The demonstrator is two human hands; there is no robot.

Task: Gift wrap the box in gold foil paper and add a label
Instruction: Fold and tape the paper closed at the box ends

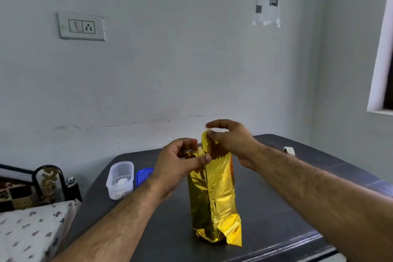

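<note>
A tall box wrapped in gold foil paper [214,195] stands upright on the dark table [276,208]. A vertical seam runs down its front, and loose foil sticks out at the bottom right corner. My left hand [180,166] pinches the foil at the upper left of the box, thumb pressed on the seam. My right hand [231,140] grips the raised foil flap at the top, fingers curled over it. The box itself is hidden under the foil.
A clear plastic container [120,179] and a blue lid [143,175] sit on the table's left side. A tape roll [289,151] lies at the far right. A bed with a patterned sheet [32,232] and a dark bottle [73,188] stand to the left.
</note>
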